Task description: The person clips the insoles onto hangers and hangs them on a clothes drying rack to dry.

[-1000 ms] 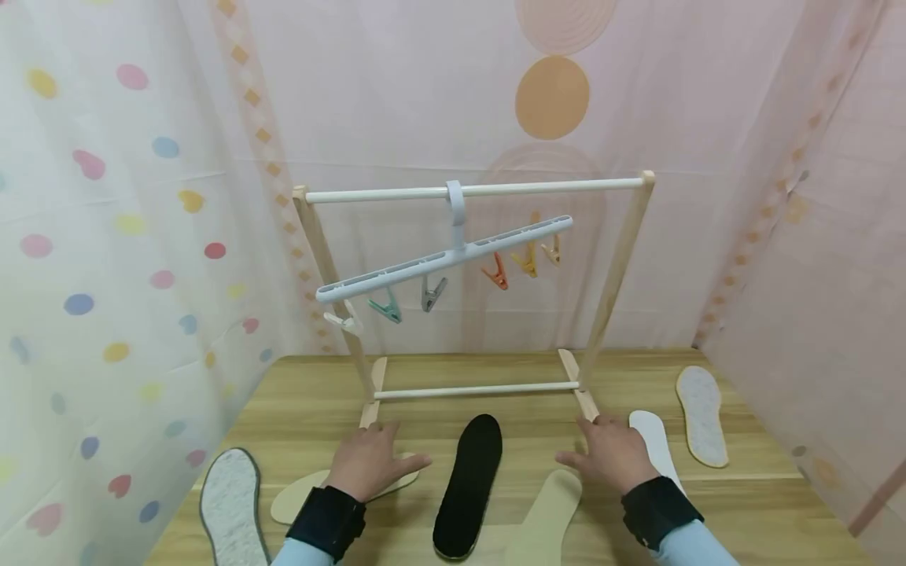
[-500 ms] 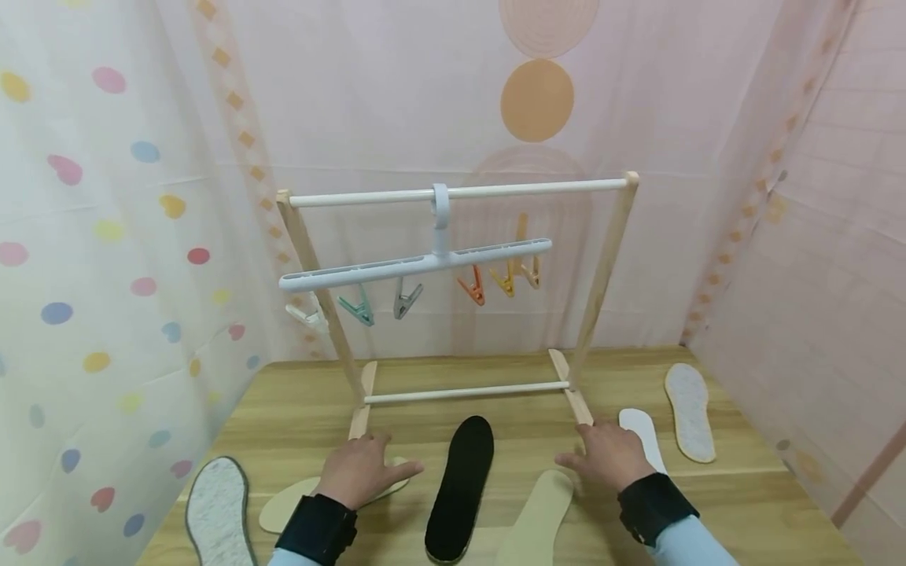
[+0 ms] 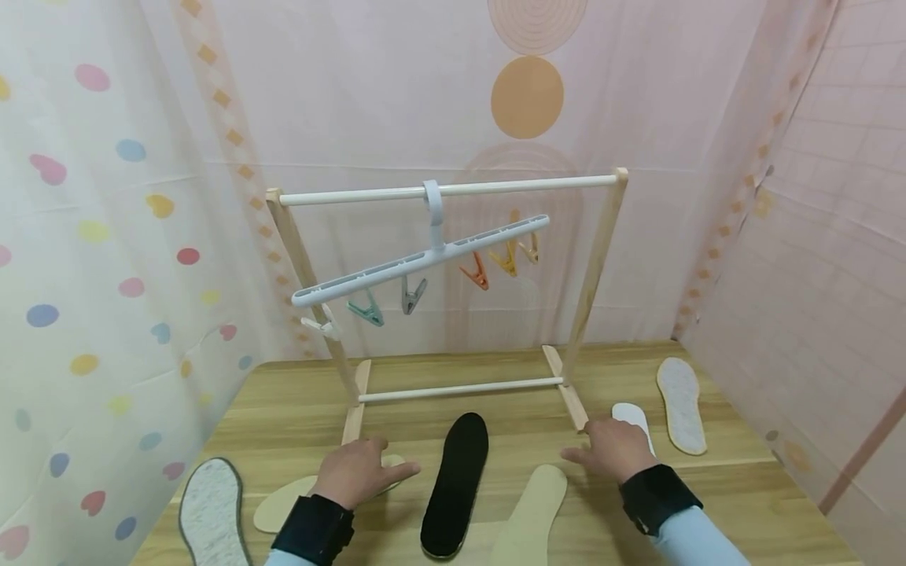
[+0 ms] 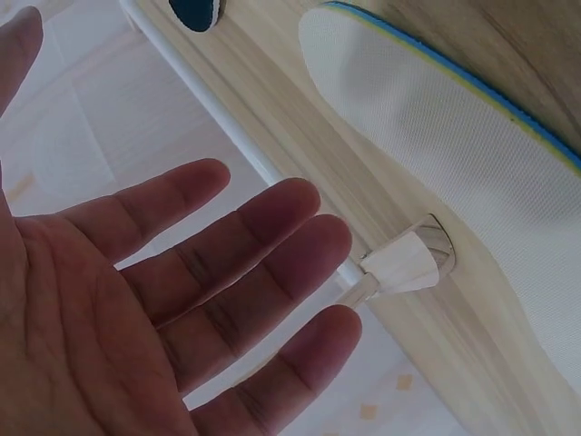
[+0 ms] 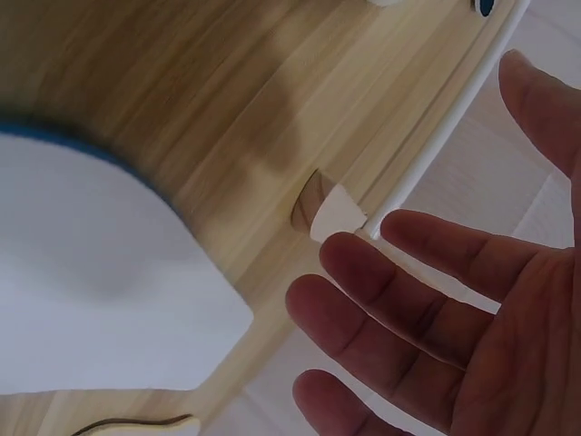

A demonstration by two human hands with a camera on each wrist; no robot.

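Observation:
My left hand (image 3: pixel 357 472) hovers palm down over a beige insole (image 3: pixel 283 503), fingers extended and thumb pointing inward. Its fingertips overlap the front of the rack's left foot (image 3: pixel 352 424). My right hand (image 3: pixel 614 450) is held likewise by the rack's right foot (image 3: pixel 575 405), partly covering a white insole (image 3: pixel 632 415). Both wrist views show bare palms with nothing held. Between the hands lie a black insole (image 3: pixel 456 483) and another beige insole (image 3: pixel 534 511). A pale hanger (image 3: pixel 382 273) hangs tilted from the rack's top bar (image 3: pixel 524 186), its left end lower.
Several clips dangle under the hanger, among them a white clip (image 3: pixel 323 323), a green clip (image 3: pixel 366 309) and an orange clip (image 3: pixel 476 273). A grey insole (image 3: pixel 210 511) lies at the table's left, another grey insole (image 3: pixel 682 405) at the far right. Patterned curtains surround the table.
The hanger has swung, coming closer to level half a second ago and tilting again now. The head view has shifted, moving the scene left. Both hands keep nearly the same pose.

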